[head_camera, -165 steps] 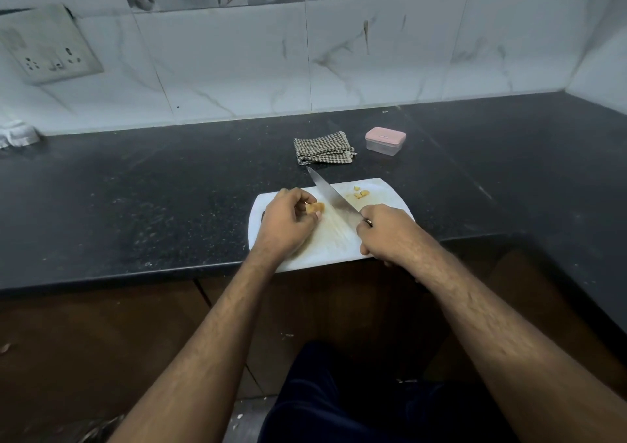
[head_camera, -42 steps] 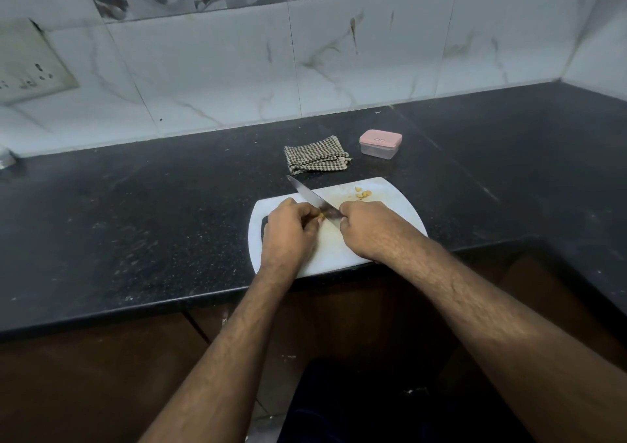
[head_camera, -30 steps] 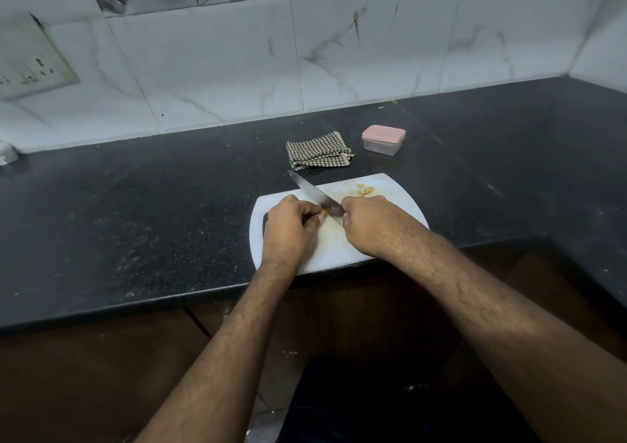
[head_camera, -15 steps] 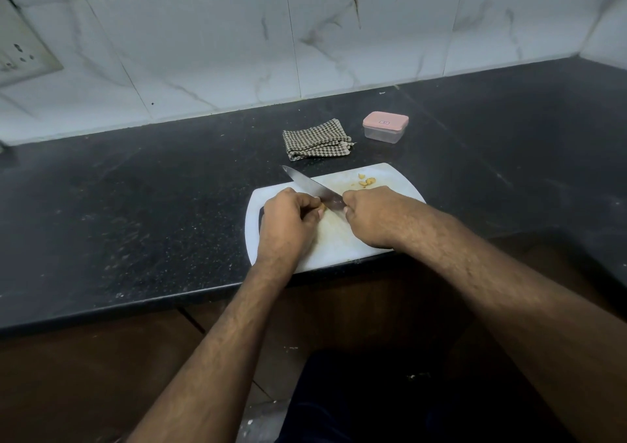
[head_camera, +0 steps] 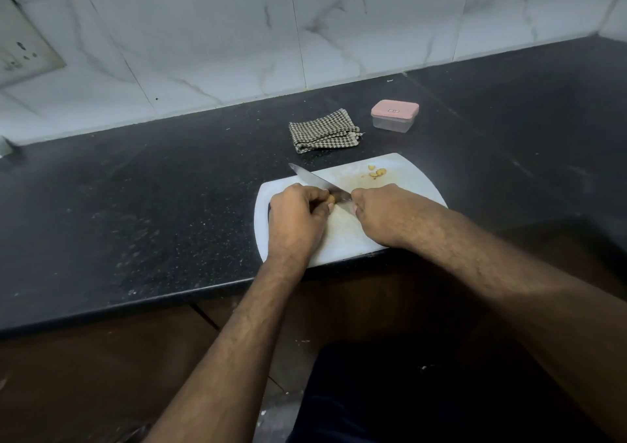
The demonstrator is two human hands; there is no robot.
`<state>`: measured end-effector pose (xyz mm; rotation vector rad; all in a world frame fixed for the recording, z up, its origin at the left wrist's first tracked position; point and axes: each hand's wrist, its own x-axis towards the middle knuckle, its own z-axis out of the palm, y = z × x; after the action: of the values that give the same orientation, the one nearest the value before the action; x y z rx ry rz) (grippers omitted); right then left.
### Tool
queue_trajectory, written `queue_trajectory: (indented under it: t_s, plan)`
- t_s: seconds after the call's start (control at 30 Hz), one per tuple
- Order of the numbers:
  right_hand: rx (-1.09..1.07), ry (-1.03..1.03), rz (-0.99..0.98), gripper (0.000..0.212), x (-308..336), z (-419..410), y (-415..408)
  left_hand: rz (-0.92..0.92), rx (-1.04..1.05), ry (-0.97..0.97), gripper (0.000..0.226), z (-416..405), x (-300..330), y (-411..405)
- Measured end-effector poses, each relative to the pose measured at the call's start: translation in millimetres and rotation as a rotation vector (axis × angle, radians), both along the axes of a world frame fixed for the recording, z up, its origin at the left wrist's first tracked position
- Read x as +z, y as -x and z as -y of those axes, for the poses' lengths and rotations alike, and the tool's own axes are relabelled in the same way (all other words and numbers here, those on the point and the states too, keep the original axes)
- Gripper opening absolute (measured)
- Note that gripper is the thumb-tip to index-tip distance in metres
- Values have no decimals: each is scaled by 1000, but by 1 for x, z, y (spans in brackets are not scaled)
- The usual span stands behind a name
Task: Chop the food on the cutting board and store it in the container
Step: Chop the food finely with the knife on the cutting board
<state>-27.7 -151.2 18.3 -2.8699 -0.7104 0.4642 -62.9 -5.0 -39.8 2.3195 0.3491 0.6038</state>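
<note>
A white cutting board point(head_camera: 415, 181) lies at the front edge of the black counter. My left hand point(head_camera: 295, 218) pinches a small yellowish piece of food point(head_camera: 330, 199) on the board. My right hand point(head_camera: 383, 213) grips the handle of a knife point(head_camera: 317, 182), whose blade slants up-left across the food, right beside my left fingertips. The handle is hidden inside my fist. A few cut pieces point(head_camera: 376, 172) lie near the board's far edge. A small clear container with a pink lid point(head_camera: 394, 115), closed, stands behind the board to the right.
A folded checked cloth point(head_camera: 322, 131) lies behind the board, left of the container. The black counter point(head_camera: 152, 205) runs left and turns a corner at the right. A tiled wall with a socket plate point(head_camera: 23, 52) stands behind.
Since 5.5 s ago my right hand has slid up close to my left and the food piece has become smaller. Over the last second both hands hold almost the same pose.
</note>
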Motion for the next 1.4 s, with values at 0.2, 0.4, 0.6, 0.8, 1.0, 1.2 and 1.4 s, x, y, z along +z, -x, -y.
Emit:
queue_trajectory:
  t_s: [0.2,0.4,0.6,0.8,1.0,1.2,1.4]
  plan:
    - [-33,-34,48,31,-1,2,5,-49,33,-44,15,4,-2,1]
    - [-53,-57,78,30,8,6,12,-56,12,-164,14,7,0,4]
    - [-44,-7,78,33,14,3,14,-96,-11,-256,8,11,1,6]
    - [-57,7,84,33,12,3,15,-112,-12,-249,5,10,2,3]
    - [-63,18,90,34,13,3,17,-126,-9,-287,11,12,1,2]
    - [-49,33,84,32,13,2,12,-120,-10,-275,8,10,-1,1]
    - [-7,84,84,34,16,1,9,-106,-20,-247,9,10,-2,1]
